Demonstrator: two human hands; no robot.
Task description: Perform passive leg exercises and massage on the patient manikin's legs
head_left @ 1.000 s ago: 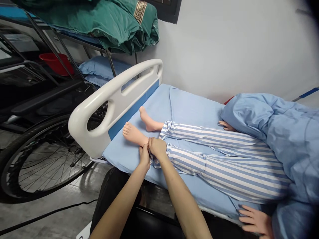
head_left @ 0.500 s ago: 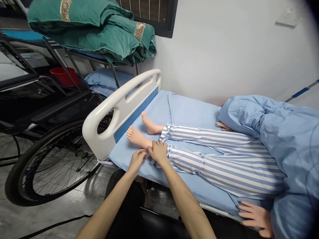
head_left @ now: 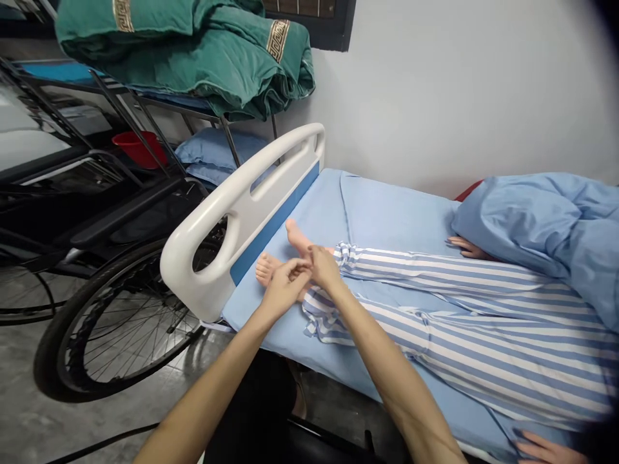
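Observation:
A figure that looks like a nursing manikin lies on the bed in blue-and-white striped trousers (head_left: 464, 341). Its near foot (head_left: 265, 267) is partly covered by my left hand (head_left: 287, 285), whose fingers curl in beside my other hand. My right hand (head_left: 325, 267) is bent over the gap between the ankles, fingertips close to the far foot (head_left: 297, 238). Both hands look closed; whatever lies between the fingers is hidden. The near trouser cuff (head_left: 319, 316) spreads loosely below my right wrist, while the far cuff (head_left: 345, 253) is gathered at the ankle.
A white footboard (head_left: 193, 235) closes the bed's end, with a wheelchair (head_left: 111, 341) beside it at left. Green folded bedding (head_left: 232, 64) lies on a rack behind. A blue quilt (head_left: 541, 225) covers the upper body. A red basin (head_left: 140, 149) is under the rack.
Both hands have moved from the near ankle up and across toward the far foot. The near cuff now lies farther down over the ankle. The whole view has shifted slightly.

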